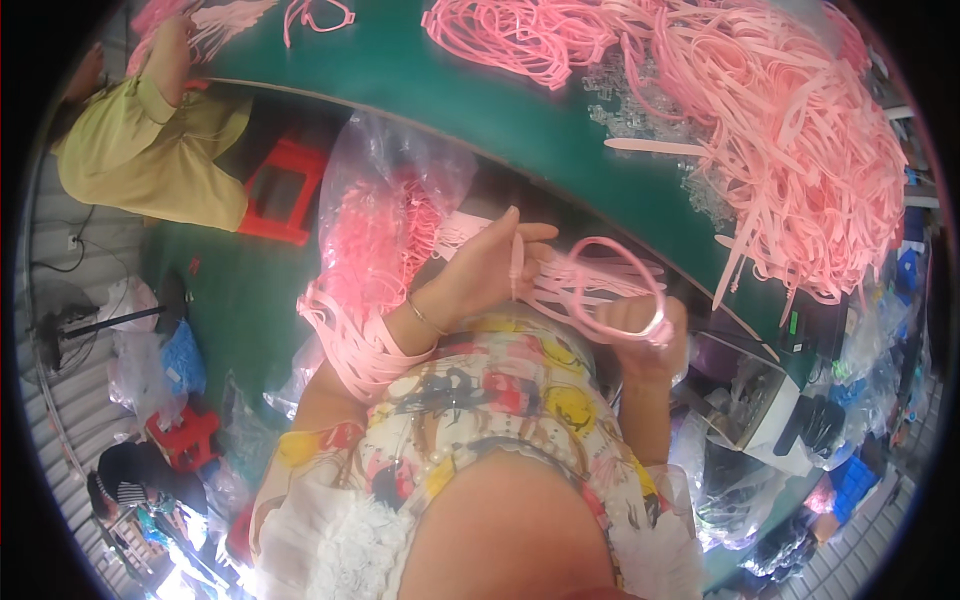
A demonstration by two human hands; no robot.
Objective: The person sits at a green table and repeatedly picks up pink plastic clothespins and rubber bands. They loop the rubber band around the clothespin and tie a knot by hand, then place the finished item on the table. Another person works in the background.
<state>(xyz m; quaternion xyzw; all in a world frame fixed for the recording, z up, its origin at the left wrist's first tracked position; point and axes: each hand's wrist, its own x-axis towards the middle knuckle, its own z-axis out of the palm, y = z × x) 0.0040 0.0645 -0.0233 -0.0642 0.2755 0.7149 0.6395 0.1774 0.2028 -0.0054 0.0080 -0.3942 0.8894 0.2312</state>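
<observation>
My right hand [650, 335] is closed round a pink strap [583, 262] that bends into a loop, with a shiny clear buckle at its lower right. To its left, my left hand [490, 265] has its fingers curled, a short pink strap end [517, 266] upright between them. More pink straps [625, 275] stretch between my hands above my lap. A bundle of pale pink straps [350, 345] hangs over my left forearm, below a thin bracelet. Where the left fingertips meet the strap is partly hidden.
A green table [480, 110] bears a large heap of pink straps [790, 150], looped straps [520, 35] and clear buckles [640, 100]. Beside my left arm stands a clear bag [390, 160] of pink pieces. A co-worker [150, 150] sits far left by a red stool [290, 190].
</observation>
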